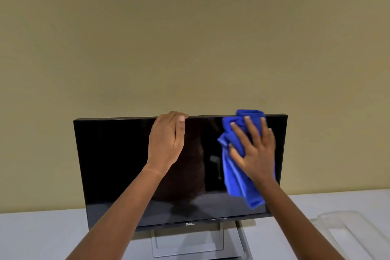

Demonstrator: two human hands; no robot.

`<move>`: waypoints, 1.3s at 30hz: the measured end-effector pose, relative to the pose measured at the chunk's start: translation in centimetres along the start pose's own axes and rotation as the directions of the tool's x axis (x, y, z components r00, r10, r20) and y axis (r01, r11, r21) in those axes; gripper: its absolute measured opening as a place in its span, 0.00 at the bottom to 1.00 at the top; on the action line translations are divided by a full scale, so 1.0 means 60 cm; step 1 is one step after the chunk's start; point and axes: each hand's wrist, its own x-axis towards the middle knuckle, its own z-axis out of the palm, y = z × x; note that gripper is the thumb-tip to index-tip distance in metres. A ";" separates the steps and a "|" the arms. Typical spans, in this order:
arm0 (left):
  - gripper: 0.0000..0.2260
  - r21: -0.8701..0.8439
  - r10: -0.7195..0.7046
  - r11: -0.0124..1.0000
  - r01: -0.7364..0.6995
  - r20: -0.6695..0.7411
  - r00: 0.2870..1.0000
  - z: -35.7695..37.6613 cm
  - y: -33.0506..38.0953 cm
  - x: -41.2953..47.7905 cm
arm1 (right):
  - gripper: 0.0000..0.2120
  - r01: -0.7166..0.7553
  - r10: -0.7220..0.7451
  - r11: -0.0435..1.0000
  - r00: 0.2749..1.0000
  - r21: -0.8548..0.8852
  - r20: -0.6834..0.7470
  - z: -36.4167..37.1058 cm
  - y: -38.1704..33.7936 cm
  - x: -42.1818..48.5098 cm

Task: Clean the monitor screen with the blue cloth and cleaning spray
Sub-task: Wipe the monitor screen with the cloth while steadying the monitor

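Monitor (pixel 118 164) stands on the white worktop (pixel 42 236), back against the wall side, roughly mid-width; screen dark, tilted slightly, logo on the bottom bezel, stand (pixel 187 243) under it toward the near edge.

Left hand (pixel 167 141) grips the monitor's top edge near its middle: fingers curled over the top and out of sight behind, thumb lying down the front of the glass. Closed on the bezel.

Right hand (pixel 253 152) is flat and open, fingers spread, palm pressing the blue cloth (pixel 236 179) against the right part of the screen. Cloth is bunched (not folded flat); its top pokes just above the monitor's upper edge near the upper right corner, its lower end hangs down close to the bottom bezel. Slight motion blur on this hand.

Clear plastic tray (pixel 346 236) lies on the worktop at the right, just beside the monitor's lower right corner, partly cut off by the frame edge.

Spray bottle not in view.
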 end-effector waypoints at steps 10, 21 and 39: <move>0.26 -0.083 -0.074 0.994 0.071 -0.042 0.996 0.004 0.005 -0.003 | 0.25 -0.496 0.498 0.847 0.866 0.191 0.038 -0.009 -0.059 0.012; 0.26 -0.071 -0.058 0.996 0.054 -0.060 0.996 0.003 0.001 -0.001 | 0.25 0.392 -0.399 0.915 0.913 0.095 0.080 0.012 -0.128 -0.006; 0.29 -0.085 -0.145 0.985 0.148 0.043 0.989 -0.015 0.013 0.014 | 0.27 -0.352 0.329 0.909 0.934 0.224 0.138 -0.018 -0.208 0.022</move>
